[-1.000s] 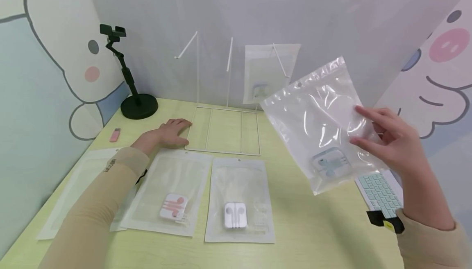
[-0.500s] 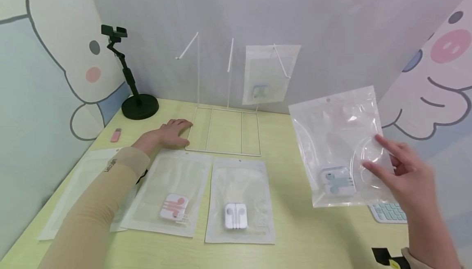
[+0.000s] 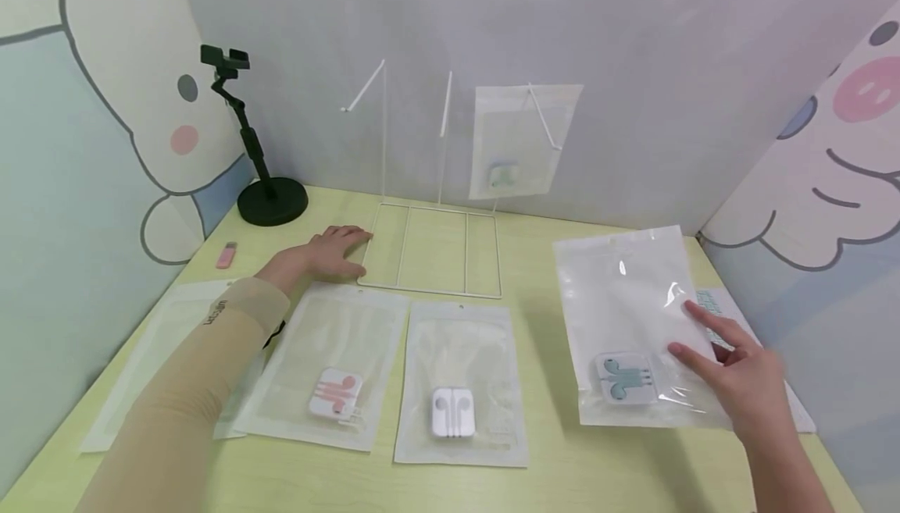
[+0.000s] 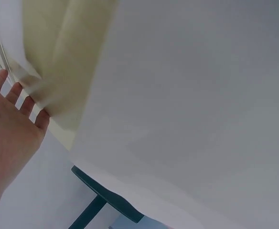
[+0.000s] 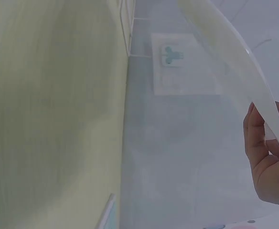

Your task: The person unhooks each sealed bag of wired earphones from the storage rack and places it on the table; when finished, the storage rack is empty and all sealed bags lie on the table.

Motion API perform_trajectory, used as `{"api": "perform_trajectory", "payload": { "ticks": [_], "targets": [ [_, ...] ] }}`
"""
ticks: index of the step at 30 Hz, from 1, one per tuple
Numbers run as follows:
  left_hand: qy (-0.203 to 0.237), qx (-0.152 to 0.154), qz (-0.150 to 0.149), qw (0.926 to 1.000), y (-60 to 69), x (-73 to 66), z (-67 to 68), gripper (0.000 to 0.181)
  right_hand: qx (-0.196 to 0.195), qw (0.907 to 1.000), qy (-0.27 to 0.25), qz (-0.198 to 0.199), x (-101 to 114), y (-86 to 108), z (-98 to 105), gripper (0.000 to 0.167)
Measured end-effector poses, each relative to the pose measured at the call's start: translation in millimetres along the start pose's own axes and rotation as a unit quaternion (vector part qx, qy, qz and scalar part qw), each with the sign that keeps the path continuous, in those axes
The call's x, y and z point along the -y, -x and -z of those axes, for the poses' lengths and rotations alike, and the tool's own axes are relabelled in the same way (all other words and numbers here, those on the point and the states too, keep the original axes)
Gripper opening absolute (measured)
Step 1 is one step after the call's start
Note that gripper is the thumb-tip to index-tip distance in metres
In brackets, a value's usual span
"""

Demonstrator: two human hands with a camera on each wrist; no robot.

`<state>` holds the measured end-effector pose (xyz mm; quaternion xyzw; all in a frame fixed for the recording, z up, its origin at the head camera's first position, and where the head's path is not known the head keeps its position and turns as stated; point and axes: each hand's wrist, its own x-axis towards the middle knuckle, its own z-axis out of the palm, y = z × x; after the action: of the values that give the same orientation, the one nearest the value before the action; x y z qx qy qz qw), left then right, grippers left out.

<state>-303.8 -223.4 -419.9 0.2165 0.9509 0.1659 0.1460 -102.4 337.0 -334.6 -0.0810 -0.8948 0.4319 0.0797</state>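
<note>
My right hand (image 3: 738, 372) pinches the right edge of a clear-fronted zip bag (image 3: 615, 294). Inside the bag, near its bottom, is a case of blue-green earphones (image 3: 626, 378). In the right wrist view the bag (image 5: 244, 62) is seen edge-on, between thumb and fingers. My left hand (image 3: 326, 254) rests on the table with fingers spread, touching the left side of a white wire rack's base (image 3: 430, 292). The rack has several upright prongs. From its right prong hangs another earphone bag (image 3: 509, 126). In the left wrist view the left hand (image 4: 15, 129) has extended fingers.
Before the rack lie a bag with pink earphones (image 3: 335, 393) and a bag with white earphones (image 3: 453, 412). More bags (image 3: 151, 349) lie partly under the left sleeve. A black phone stand (image 3: 272, 201), a pink USB stick (image 3: 226, 255) and a keyboard (image 3: 717, 306) sit around them.
My right hand has lowered the blue-green earphone bag toward the table, and the bag has turned from tilted to nearly upright. My left hand stays on the rack's base.
</note>
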Motion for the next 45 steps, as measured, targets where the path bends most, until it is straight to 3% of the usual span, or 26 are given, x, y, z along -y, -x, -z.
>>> {"api": "perform_trajectory", "payload": {
  "ticks": [4,10,12,19,28,33,39,45],
  "targets": [
    [-0.001,0.002,-0.004,1.0000,1.7,-0.8,1.2,0.075,0.022,0.9997,0.010,-0.010,-8,3.2,-11,0.067],
    [-0.001,0.004,-0.008,1.0000,1.2,-0.5,1.4,0.076,0.032,0.9950,0.095,0.009,-15,7.4,-23,0.068],
    [-0.002,0.004,-0.007,1.0000,0.7,0.3,1.1,0.076,0.047,0.9912,0.123,0.012,-15,8.0,-25,0.070],
    [0.004,0.002,-0.004,1.0000,0.8,1.7,0.9,0.076,0.124,0.9816,0.143,0.021,-17,7.8,-25,0.076],
    [0.005,0.001,-0.006,1.0000,1.1,1.3,0.4,0.076,0.169,0.9592,0.193,0.119,-32,1.4,-22,0.075],
    [0.001,0.001,-0.006,1.0000,1.7,0.4,0.9,0.075,0.213,0.9504,0.183,0.133,-42,-1.7,-30,0.085],
    [0.001,0.001,-0.008,1.0000,1.6,-0.5,1.6,0.076,0.271,0.9251,0.231,0.133,-43,-0.4,-41,0.095],
    [0.001,0.002,-0.012,0.9999,-1.6,4.0,0.5,0.077,0.300,0.9198,0.226,0.114,-42,3.2,-51,0.106]
  ]
}}
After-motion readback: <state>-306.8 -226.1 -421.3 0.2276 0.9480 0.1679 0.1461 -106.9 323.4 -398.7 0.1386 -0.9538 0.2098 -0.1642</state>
